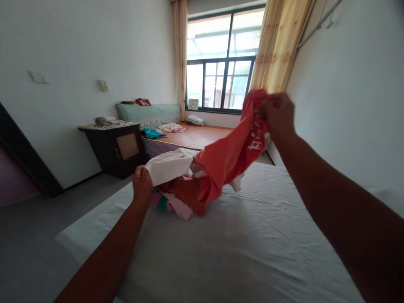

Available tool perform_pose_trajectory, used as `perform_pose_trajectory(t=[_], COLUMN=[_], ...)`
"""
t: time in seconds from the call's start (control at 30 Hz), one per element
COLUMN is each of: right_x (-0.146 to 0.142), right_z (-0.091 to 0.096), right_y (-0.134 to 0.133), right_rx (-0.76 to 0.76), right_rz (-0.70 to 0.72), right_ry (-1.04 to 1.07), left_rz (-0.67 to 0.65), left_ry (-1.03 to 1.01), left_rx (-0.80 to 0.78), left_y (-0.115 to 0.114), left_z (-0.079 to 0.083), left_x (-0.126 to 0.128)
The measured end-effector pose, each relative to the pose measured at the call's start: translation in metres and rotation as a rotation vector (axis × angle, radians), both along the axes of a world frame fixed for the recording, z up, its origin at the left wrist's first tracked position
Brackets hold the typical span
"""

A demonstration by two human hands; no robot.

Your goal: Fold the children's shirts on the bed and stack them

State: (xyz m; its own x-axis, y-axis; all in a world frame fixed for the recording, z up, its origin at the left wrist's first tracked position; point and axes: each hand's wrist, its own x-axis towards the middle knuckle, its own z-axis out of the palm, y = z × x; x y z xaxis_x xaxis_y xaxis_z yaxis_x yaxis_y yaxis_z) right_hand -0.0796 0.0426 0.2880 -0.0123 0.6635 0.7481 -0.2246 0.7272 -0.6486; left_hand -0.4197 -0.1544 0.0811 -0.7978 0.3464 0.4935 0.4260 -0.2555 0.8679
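My right hand (pixel 279 113) is raised and closed around the end of a red shirt (pixel 227 158) with white lettering. The shirt hangs slantwise from it down towards the pile. On the left, my left hand (pixel 142 183) pinches the edge of a cream-white cloth (pixel 170 168); whether this joins the red shirt I cannot tell. Beneath both lies a heap of clothes with a pale pink piece (pixel 181 207), a green piece (pixel 162 203) and an orange-brown piece (pixel 186 191). The heap rests on a bed with a white sheet (pixel 252 252).
A dark bedside cabinet (pixel 110 151) stands at the back left. Beyond it is a second bed (pixel 202 135) with a teal cloth (pixel 153 133) on it. A window (pixel 225 63) with curtains (pixel 274 46) is behind. A wall (pixel 347 105) runs along the right.
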Motion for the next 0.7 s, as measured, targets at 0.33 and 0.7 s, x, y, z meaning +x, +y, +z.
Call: perform_pose_trajectory(t=[0.33,0.7], right_x=[-0.040,0.016], right_z=[0.020,-0.135], right_y=[-0.028,0.029], right_rx=[0.049,-0.105], right_rz=[0.252,0.055], right_ry=[-0.034,-1.257], left_rz=[-0.139,0.141], left_ry=[0.175,0.666], left_rx=[-0.235,-0.201], left_y=[-0.005,-0.020], left_z=[0.009,0.032], left_x=[0.024,0.043])
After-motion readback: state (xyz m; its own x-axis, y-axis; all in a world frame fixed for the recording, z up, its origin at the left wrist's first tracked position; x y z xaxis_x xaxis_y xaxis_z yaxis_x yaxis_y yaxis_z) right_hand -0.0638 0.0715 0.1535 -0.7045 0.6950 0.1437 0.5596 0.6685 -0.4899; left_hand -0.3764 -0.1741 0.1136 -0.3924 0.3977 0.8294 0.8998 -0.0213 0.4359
